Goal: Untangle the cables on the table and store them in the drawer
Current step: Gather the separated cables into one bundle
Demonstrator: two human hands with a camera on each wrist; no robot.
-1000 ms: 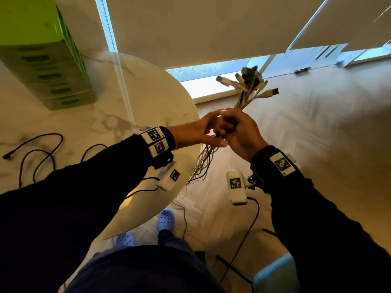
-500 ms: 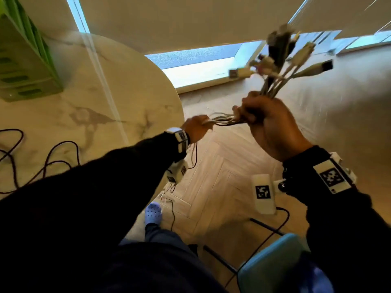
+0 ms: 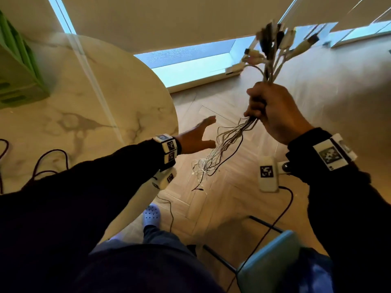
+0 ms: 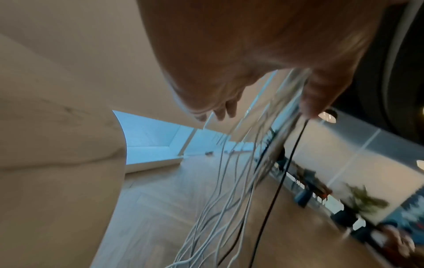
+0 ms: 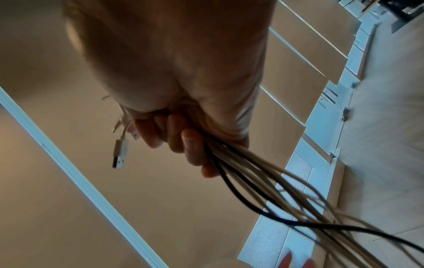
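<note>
A bundle of white and dark cables [image 3: 229, 142] is gripped in the fist of my right hand [image 3: 255, 106], held up over the floor to the right of the table. Its plugs [image 3: 277, 42] fan out above the fist, and the loose ends hang down to the left. In the right wrist view my curled fingers [image 5: 179, 143] clamp the cable bundle [image 5: 263, 179], with a white USB plug [image 5: 119, 154] dangling beside them. My left hand [image 3: 203, 132] is open with spread fingers just left of the hanging strands. In the left wrist view the strands [image 4: 231, 190] run between its thumb and fingers.
More dark cables [image 3: 49, 163] lie on the round marble table [image 3: 110, 89] at the left. A green drawer unit [image 3: 19, 66] stands at the table's far left. A teal chair [image 3: 268, 263] is at the lower right, above wooden floor [image 3: 211, 204].
My left hand has let go of the cable ends and opened. The right hand has lifted the bundle higher, and the strands now hang free.
</note>
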